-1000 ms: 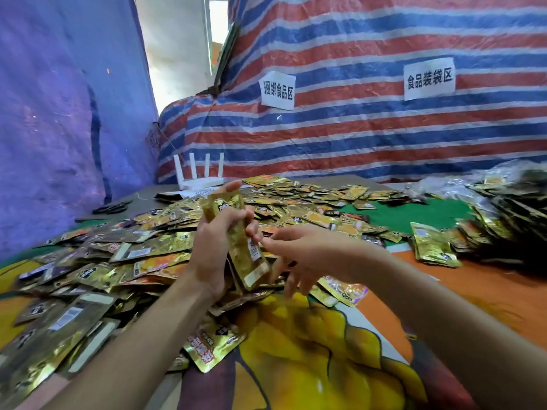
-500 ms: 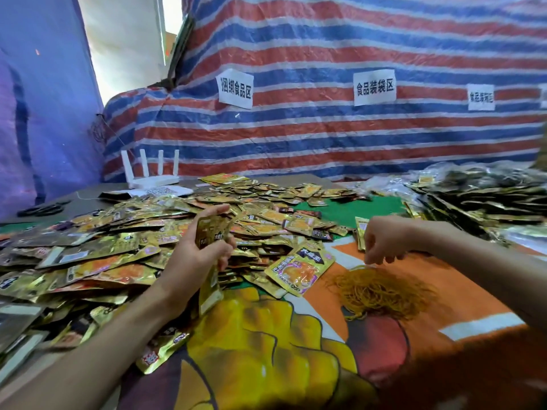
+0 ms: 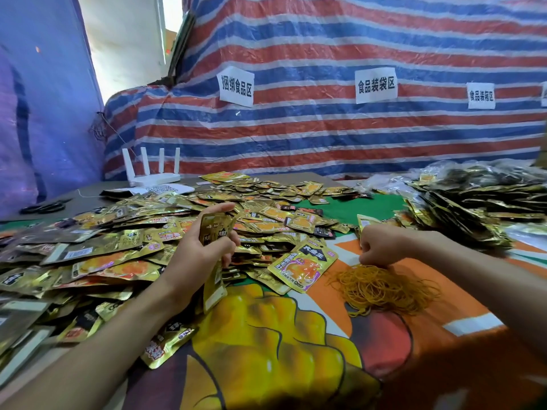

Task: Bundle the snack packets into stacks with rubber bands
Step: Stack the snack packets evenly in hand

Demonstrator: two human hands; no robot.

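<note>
Left hand (image 3: 201, 250) grips packet stack (image 3: 213, 232); right hand (image 3: 381, 245) atop rubber bands (image 3: 384, 287).

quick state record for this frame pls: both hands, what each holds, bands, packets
left hand: grips a stack of packets, held upright
right hand: fingers curled at the far edge of the rubber bands; cannot tell if one is pinched
rubber bands: loose pile on the tablecloth, right of centre
loose packets: wide heap, left and centre
band on stack: none visible
other: white router back left; second packet heap far right
</note>
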